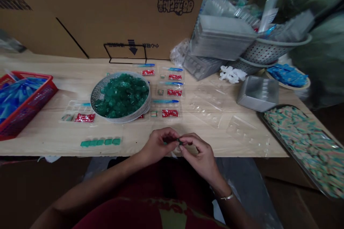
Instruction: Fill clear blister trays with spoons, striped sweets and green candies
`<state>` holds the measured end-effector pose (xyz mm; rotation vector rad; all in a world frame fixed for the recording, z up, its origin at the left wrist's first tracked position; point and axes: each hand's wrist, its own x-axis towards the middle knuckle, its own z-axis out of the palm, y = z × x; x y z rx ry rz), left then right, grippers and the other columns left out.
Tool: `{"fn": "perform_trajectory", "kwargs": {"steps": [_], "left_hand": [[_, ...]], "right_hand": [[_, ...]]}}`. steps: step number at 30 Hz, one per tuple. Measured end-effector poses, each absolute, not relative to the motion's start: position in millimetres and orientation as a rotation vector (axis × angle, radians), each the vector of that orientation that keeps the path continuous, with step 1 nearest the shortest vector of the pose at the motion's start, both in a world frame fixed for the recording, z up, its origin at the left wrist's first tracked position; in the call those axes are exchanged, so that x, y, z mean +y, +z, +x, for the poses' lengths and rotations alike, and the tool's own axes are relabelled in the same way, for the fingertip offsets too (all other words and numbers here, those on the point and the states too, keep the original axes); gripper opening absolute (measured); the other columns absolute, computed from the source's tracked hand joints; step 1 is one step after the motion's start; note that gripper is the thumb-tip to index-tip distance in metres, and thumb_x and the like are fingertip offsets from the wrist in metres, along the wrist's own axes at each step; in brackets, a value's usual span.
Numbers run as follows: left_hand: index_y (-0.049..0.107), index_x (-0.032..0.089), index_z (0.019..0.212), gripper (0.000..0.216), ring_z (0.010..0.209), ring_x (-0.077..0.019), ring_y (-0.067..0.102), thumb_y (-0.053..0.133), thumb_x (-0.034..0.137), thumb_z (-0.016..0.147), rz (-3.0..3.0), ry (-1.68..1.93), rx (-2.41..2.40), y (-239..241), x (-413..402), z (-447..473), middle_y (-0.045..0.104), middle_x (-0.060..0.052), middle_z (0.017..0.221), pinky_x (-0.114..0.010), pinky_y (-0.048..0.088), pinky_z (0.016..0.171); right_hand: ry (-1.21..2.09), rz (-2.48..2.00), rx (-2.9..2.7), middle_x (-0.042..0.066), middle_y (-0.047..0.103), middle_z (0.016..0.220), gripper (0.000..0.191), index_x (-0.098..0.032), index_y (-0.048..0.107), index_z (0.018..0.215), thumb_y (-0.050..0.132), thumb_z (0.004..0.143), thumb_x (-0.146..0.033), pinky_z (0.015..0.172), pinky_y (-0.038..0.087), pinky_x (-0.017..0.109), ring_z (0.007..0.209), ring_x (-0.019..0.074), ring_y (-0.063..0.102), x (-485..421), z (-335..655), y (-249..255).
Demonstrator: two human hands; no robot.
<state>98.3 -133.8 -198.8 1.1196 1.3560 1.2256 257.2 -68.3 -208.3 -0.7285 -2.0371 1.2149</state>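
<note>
Dark red shirt with yellowish print (173, 218) fills the near edge of view. Just beyond, at the front edge of the pale wood-grain table (64, 146), the left hand (160, 145) and right hand (198, 151) meet. Thumb and fingertips of each are pinched together on one small dark green piece (179, 142), held between the two hands; exact contact of each finger too small to tell. Thin light-coloured band on right wrist (228, 196).

Left of the hands: row of flat, square green translucent pieces (100, 142), lying near the table edge. Behind the row: round white perforated bowl (146, 108), heaped with green translucent pieces (122, 93). Around the bowl, clear compartmented plastic trays hold red-and-white wrapped packets (170, 113) and slim blue stick-shaped items (166, 101).

Far left: red plastic basket (34, 109) of blue items. Right: clear compartmented trays (248, 134) flat on the table; beyond them, black rectangular tray (286, 152) of multicoloured striped pieces, overhanging the table edge. Large brown cardboard box (129, 14) stands upright along the back.
</note>
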Motion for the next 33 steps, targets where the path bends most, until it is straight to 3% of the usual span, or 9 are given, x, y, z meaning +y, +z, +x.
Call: {"fn": "perform_trajectory", "kwargs": {"steps": [5, 10, 18, 23, 26, 29, 33], "left_hand": [[0.062, 0.014, 0.076, 0.015, 0.067, -0.0108, 0.056, 0.070, 0.018, 0.064, 0.897, 1.275, 1.292, -203, -129, 96, 0.062, 0.000, 0.072, -0.023, 0.043, 0.065], [0.060, 0.014, 0.073, 0.019, 0.060, -0.0087, 0.054, 0.071, 0.016, 0.057, 0.556, 1.263, 1.209, -204, -129, 96, 0.060, 0.003, 0.067, -0.023, 0.043, 0.063], [0.062, 0.014, 0.070, 0.017, 0.063, -0.0090, 0.054, 0.073, 0.012, 0.057, 0.681, 1.322, 1.210, -197, -129, 94, 0.061, 0.003, 0.066, -0.022, 0.041, 0.063], [0.061, 0.014, 0.070, 0.025, 0.065, -0.0095, 0.055, 0.078, 0.016, 0.053, 0.473, 1.284, 1.086, -201, -129, 92, 0.061, 0.002, 0.069, -0.022, 0.041, 0.064], [0.058, 0.014, 0.070, 0.028, 0.062, -0.0085, 0.051, 0.080, 0.027, 0.057, 0.615, 1.303, 1.145, -202, -131, 96, 0.056, 0.003, 0.067, -0.022, 0.040, 0.063], [0.057, 0.015, 0.075, 0.025, 0.064, -0.0104, 0.051, 0.072, 0.035, 0.069, 0.958, 1.210, 1.295, -200, -135, 92, 0.056, 0.001, 0.069, -0.023, 0.040, 0.063], [0.062, 0.018, 0.088, 0.019, 0.092, -0.0206, 0.054, 0.068, 0.031, 0.075, 1.665, 0.902, 1.520, -206, -138, 70, 0.063, -0.006, 0.095, -0.035, 0.040, 0.083]], "right_hand": [[1.303, -0.802, -1.967, 0.004, 0.068, 0.082, 0.011, -0.020, 0.065, 0.085, 0.056, 0.080, -0.018, 0.064, 0.050, 0.026, 0.075, 0.0154, 0.063, -70, 252, -212], [1.170, -0.764, -2.045, 0.005, 0.066, 0.087, 0.015, -0.021, 0.066, 0.087, 0.054, 0.080, -0.015, 0.073, 0.050, 0.029, 0.083, 0.0167, 0.063, -75, 248, -206], [1.091, -0.734, -2.044, 0.004, 0.064, 0.087, 0.014, -0.022, 0.064, 0.086, 0.054, 0.081, -0.013, 0.072, 0.050, 0.028, 0.082, 0.0165, 0.062, -78, 246, -205], [1.351, -0.724, -1.886, 0.003, 0.063, 0.086, 0.014, -0.022, 0.062, 0.094, 0.061, 0.081, -0.018, 0.072, 0.050, 0.027, 0.080, 0.0152, 0.060, -78, 246, -209], [1.378, -0.720, -1.879, 0.003, 0.064, 0.087, 0.008, -0.021, 0.063, 0.089, 0.062, 0.081, -0.020, 0.073, 0.049, 0.027, 0.083, 0.0153, 0.060, -76, 247, -211], [1.483, -0.726, -1.859, 0.001, 0.064, 0.080, 0.006, -0.020, 0.063, 0.086, 0.063, 0.081, -0.024, 0.067, 0.049, 0.024, 0.074, 0.0136, 0.060, -73, 255, -214], [1.398, -0.846, -1.957, 0.000, 0.062, 0.076, 0.007, -0.020, 0.062, 0.084, 0.063, 0.082, -0.026, 0.061, 0.048, 0.023, 0.069, 0.0135, 0.059, -64, 272, -225]]}}
